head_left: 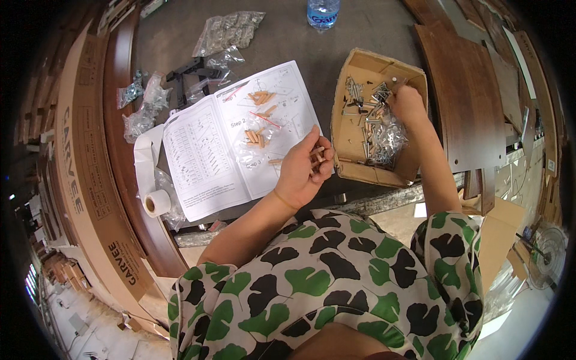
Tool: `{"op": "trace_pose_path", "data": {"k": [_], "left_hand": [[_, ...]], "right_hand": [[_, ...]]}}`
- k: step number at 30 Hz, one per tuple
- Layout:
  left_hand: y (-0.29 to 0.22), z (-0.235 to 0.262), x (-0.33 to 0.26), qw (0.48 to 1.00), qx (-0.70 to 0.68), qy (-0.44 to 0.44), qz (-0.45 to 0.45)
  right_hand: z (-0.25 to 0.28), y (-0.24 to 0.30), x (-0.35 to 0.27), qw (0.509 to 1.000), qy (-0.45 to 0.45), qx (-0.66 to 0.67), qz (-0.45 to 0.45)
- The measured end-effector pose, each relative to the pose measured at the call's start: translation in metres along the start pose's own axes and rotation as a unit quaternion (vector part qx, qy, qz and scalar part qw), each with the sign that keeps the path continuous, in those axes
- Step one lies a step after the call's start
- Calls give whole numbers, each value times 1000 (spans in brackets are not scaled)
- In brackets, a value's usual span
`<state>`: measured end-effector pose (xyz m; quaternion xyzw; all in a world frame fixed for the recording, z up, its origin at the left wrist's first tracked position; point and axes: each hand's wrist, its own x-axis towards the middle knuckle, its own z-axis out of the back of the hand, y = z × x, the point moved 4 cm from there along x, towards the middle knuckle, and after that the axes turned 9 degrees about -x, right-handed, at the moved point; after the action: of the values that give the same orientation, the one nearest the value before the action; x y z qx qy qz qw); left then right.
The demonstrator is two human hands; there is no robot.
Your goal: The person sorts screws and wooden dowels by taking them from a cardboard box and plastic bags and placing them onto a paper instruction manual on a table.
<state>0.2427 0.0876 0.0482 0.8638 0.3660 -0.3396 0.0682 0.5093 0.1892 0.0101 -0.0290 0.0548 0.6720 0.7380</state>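
Note:
My left hand [302,167] is curled palm-up over the lower right corner of an open instruction booklet [204,162], holding several wooden dowels [317,157]. More wooden dowels [255,138] lie in small piles on the booklet, some on a clear plastic bag [255,157]. My right hand [409,105] reaches into the right side of a shallow cardboard box [343,135]. Its fingers are bent together near the far right corner, and what they hold is hidden. Metal screws [384,141] and other small hardware lie loose in the box, partly with clear plastic.
A water bottle [323,15] stands at the far edge. Bagged hardware [229,31], black brackets [192,75] and clear bags [147,108] lie beyond and left of the booklet. A label roll [157,203] is at lower left. Brown wooden panels [459,102] lie at right, a long carton [90,162] at left.

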Motion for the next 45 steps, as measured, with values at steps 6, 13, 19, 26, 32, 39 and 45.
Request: {"op": "trace_pose_path", "data": {"k": [6,13,19,26,32,39,45], "left_hand": [[-2,0,-5,1000,-11,4,-4],[5,11,-5,998,-43,22,-27],[5,9,-12,993,-114,39,-14],[-10,56,-14,998,-21,40,-33],[-160,82,11,764,351,-178,-512],[-178,96,34,281,719,-51,-633],[-170,95,32,309,733,-76,-601]], "right_hand": [[3,0,-1,998,1,-55,28],[66,49,-46,958,38,285,16],[110,147,-114,899,84,354,244],[94,138,-110,885,91,427,162],[77,96,-121,866,46,495,59],[66,14,-117,872,-42,484,-60],[65,23,-107,961,-33,275,19]]}}
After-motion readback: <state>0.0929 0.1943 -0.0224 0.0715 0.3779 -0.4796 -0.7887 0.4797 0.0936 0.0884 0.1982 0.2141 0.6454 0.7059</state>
